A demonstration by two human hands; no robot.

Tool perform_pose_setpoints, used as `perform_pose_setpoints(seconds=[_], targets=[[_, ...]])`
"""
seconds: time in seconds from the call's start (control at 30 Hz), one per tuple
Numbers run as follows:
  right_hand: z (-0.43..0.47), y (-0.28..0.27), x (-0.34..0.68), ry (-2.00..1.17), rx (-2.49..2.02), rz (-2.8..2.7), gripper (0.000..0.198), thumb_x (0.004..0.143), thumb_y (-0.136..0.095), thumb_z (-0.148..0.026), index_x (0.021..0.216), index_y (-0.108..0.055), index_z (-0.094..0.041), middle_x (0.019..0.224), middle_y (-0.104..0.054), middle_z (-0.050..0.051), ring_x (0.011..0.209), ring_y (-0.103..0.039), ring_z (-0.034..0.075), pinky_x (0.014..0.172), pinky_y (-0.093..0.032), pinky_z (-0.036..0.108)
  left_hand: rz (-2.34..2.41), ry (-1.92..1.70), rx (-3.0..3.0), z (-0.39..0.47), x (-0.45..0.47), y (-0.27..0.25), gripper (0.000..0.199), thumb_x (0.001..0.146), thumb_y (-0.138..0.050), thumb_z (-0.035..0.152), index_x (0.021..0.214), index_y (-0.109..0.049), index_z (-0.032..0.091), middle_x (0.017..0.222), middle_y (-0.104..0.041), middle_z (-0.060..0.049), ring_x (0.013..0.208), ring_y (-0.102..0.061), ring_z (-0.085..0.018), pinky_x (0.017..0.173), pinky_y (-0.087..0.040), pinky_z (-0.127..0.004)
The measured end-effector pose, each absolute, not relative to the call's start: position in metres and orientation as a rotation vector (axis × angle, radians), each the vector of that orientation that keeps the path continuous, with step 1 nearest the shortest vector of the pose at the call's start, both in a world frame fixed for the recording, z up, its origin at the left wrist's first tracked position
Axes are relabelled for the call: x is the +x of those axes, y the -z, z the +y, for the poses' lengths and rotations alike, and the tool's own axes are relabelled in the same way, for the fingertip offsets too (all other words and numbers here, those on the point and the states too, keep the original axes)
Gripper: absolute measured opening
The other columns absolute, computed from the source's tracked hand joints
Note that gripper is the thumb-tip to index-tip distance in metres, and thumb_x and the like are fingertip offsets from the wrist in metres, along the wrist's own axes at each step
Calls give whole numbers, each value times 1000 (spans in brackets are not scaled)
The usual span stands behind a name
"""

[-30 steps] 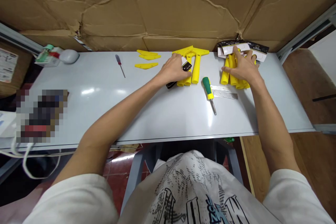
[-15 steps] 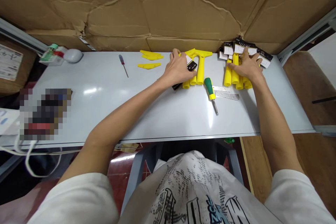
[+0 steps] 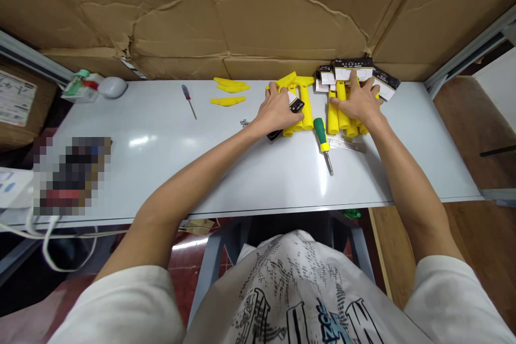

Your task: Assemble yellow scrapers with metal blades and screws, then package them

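White table (image 3: 282, 172) below, press evenly with your right hand (image 3: 360, 106), fingers spread over upper-right handles (image 3: 332, 120); steady your left hand (image 3: 277, 111), grip unclear, at the card (image 3: 297, 104).

I make out a white T-shirt (image 3: 227, 306), its short sleeves (image 3: 124, 303) ending above the elbows. A speckled black print (image 3: 282, 271) covers the front, above large black-outlined letters (image 3: 297, 325) with blue-and-black lettering (image 3: 328, 327) between them. The left hand (image 3: 278, 111) and right hand (image 3: 360, 102) are bare.
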State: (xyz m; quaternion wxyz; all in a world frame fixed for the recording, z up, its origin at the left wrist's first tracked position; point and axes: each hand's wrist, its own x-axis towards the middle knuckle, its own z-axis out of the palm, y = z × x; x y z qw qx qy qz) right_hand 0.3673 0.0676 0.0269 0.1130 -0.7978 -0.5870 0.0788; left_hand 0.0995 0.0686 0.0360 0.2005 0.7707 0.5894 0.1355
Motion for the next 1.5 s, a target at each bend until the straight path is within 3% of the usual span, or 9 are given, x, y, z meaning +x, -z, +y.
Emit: perform_pose_setpoints(seconds=[0.23,0.37,0.5,0.63,0.73,0.9,1.07,1.3,1.5], targets=[[53,-52,357,-255,-2379,-1747,107,105,-81,-73,192,-40,-24,186,-40,35,175,-41,65,135,-38,91,1674,-348,2223,55,91,-58,65,100,-89,42,152,-63,13,177,-50,-32,171,-51,-51,138,-56,-63],[-6,-71,352,2,-2116,-1796,71,116,-63,-65,176,-65,-27,174,-56,27,166,-51,52,129,-56,69,1618,-424,2377,22,66,-78,67,96,-85,31,157,-60,20,181,-50,-27,163,-60,-50,123,-64,-63],[-83,-50,353,41,-1970,-2043,49,121,-51,-51,143,-88,-29,133,-77,19,112,-78,39,84,-66,56,1162,-160,2681,-12,54,-82,71,92,-80,24,160,-59,21,190,-50,-25,168,-58,-48,111,-70,-58],[-114,-11,361,182,-1861,-2233,43,118,-57,-35,145,-89,-28,132,-78,22,113,-76,40,63,-58,48,668,33,2879,-23,79,-66,67,95,-75,16,160,-62,22,203,-36,-19,172,-56,-44,114,-67,-56],[-111,2,372,254,-1720,-2279,40,120,-58,-34,143,-90,-24,138,-80,23,120,-70,43,79,-69,57,513,27,2950,-20,103,-54,72,96,-75,13,166,-60,18,199,-43,-21,157,-68,-44,114,-64,-57],[-104,-1,387,123,-1591,-2351,39,121,-55,-29,130,-93,-23,145,-87,15,122,-68,42,108,-69,67,399,50,2967,-26,114,-45,55,96,-75,12,151,-67,12,152,-79,-25,140,-73,-44,101,-64,-54],[-104,2,392,128,-1615,-2359,45,120,-53,-24,146,-89,-20,130,-84,23,121,-68,44,102,-69,64,451,67,2972,-51,106,-43,46,98,-75,15,143,-66,17,151,-78,-22,136,-71,-40,91,-63,-49],[-106,13,409,201,-1362,-2396,31,122,-60,-22,129,-90,-18,138,-88,15,120,-71,38,106,-71,61,637,-19,2826,-72,79,-45,52,97,-75,18,147,-61,19,180,-59,-24,142,-73,-39,95,-69,-49],[-99,14,415,265,-1323,-2447,37,121,-56,-19,143,-86,-17,128,-83,19,114,-71,35,98,-68,55,1432,-336,2448,-60,12,-46,76,95,-76,32,166,-51,19,144,-80,-15,124,-83,-42,110,-70,-58]])
